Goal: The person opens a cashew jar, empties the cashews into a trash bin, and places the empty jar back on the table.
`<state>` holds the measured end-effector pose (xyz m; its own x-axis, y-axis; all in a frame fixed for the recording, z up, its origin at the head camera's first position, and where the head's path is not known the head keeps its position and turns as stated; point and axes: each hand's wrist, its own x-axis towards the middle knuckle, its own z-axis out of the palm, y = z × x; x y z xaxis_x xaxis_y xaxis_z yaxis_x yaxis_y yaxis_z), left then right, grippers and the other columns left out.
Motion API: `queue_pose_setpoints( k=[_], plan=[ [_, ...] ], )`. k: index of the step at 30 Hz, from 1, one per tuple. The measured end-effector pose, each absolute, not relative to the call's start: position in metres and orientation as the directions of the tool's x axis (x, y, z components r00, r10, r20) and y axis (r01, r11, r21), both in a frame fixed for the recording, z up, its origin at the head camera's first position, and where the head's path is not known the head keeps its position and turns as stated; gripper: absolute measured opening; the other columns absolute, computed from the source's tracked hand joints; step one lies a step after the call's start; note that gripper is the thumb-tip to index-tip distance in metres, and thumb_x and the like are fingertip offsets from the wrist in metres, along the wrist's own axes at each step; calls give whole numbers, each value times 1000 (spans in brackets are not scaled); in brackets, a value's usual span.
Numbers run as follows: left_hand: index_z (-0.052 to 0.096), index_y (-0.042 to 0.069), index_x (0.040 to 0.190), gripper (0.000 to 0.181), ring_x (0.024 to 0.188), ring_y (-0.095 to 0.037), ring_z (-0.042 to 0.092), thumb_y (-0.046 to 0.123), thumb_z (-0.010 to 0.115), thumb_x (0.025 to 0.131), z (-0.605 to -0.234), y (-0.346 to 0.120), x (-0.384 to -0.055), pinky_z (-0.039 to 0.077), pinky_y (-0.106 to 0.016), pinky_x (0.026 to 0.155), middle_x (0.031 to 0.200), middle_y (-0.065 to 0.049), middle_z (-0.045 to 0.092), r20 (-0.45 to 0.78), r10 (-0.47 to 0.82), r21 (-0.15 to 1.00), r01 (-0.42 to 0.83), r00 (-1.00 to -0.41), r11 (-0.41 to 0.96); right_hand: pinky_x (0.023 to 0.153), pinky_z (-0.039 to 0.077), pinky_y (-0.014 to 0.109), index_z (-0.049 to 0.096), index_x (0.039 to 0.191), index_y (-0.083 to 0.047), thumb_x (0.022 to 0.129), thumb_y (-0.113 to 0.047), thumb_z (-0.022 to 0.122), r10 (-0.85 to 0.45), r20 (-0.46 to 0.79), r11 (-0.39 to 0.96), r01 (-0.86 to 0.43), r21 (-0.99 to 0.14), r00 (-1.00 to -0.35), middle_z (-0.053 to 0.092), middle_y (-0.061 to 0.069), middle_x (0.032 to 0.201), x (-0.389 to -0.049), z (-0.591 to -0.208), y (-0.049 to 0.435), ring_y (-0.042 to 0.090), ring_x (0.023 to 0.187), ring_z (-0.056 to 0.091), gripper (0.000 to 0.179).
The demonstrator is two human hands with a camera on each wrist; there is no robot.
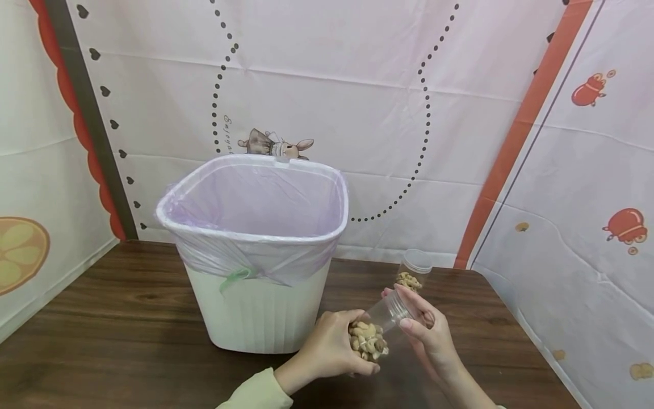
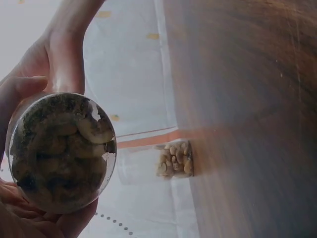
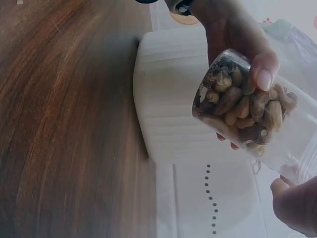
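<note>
A clear plastic jar (image 1: 368, 339) partly filled with cashew nuts is held tilted over the table, its ridged upper end pointing up and to the right. My left hand (image 1: 332, 343) grips it around the nut-filled lower part. At the upper end, my right hand (image 1: 431, 335) has its thumb and fingers around the clear rim. In the left wrist view the round base of the jar (image 2: 63, 153) faces the camera, and the right wrist view shows nuts (image 3: 242, 106) through its side. A second clear jar (image 1: 415, 264) with nuts stands upright behind the right hand.
A white bin (image 1: 260, 318) lined with a thin purple bag (image 1: 250, 258) stands on the table to the left of my hands. The dark wooden table (image 1: 112, 318) meets printed cloth walls (image 1: 327, 113) at the back and sides.
</note>
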<state>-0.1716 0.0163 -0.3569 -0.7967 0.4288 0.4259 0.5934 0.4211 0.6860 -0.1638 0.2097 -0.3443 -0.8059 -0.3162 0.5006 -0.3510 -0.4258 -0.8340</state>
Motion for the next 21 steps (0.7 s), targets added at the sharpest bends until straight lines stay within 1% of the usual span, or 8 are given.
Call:
queue_pose_setpoints(
  k=[4, 7, 11, 14, 15, 17, 19, 21],
  plan=[
    [64, 12, 98, 57, 72, 2, 53, 34, 84, 49, -358, 15, -172, 45, -15, 64, 85, 11, 63, 427, 426, 668, 596, -798, 446, 97, 38, 23, 49, 129, -8, 89, -1, 48, -306, 477, -416, -336, -845, -824, 54, 9, 127, -164, -345, 210, 16, 120, 47, 41],
    [63, 12, 100, 60, 72, 1, 53, 35, 84, 49, -359, 16, -173, 45, -15, 63, 85, 9, 63, 443, 415, 623, 606, -795, 495, 94, 40, 23, 53, 124, -9, 89, -3, 49, -227, 428, -383, -324, -865, -875, 56, 4, 125, -164, -349, 209, 13, 117, 50, 35],
    [62, 13, 99, 60, 71, -2, 52, 34, 83, 48, -361, 17, -173, 44, -17, 62, 83, 8, 61, 464, 392, 568, 606, -795, 557, 88, 44, 21, 41, 129, 8, 89, -5, 51, -67, 279, -280, -250, -927, -958, 57, -5, 118, -163, -353, 208, 6, 108, 53, 44],
    [61, 14, 98, 59, 69, -2, 51, 34, 83, 47, -363, 18, -173, 43, -18, 60, 81, 9, 59, 471, 376, 546, 598, -798, 586, 85, 45, 20, 27, 130, 21, 88, -8, 54, 9, 175, -239, -172, -956, -985, 57, -7, 114, -161, -351, 206, 4, 103, 54, 57],
    [60, 15, 97, 58, 68, -2, 50, 34, 82, 47, -364, 18, -173, 43, -17, 59, 80, 9, 58, 475, 373, 539, 598, -797, 593, 85, 46, 20, 27, 130, 21, 88, -8, 55, 24, 153, -236, -154, -959, -988, 57, -6, 114, -160, -350, 205, 3, 102, 54, 58],
    [60, 15, 97, 58, 67, -2, 49, 34, 82, 47, -365, 18, -173, 42, -17, 58, 79, 11, 56, 478, 364, 530, 593, -799, 606, 85, 45, 19, 27, 130, 20, 88, -8, 56, 43, 128, -227, -135, -964, -991, 54, 0, 120, -158, -347, 203, 3, 101, 54, 59],
    [59, 14, 97, 58, 67, -2, 48, 34, 82, 47, -365, 19, -173, 42, -17, 58, 78, 11, 55, 487, 358, 517, 593, -797, 617, 85, 45, 19, 26, 131, 19, 87, -9, 57, 57, 116, -212, -126, -969, -992, 47, 11, 130, -157, -345, 200, 1, 101, 54, 61],
    [59, 14, 97, 58, 66, -1, 48, 34, 82, 47, -366, 19, -173, 42, -17, 58, 77, 12, 54, 495, 358, 503, 597, -792, 625, 85, 45, 18, 27, 131, 19, 86, -9, 58, 68, 111, -201, -122, -972, -992, 38, 21, 136, -156, -343, 198, 0, 101, 53, 61]
  ],
)
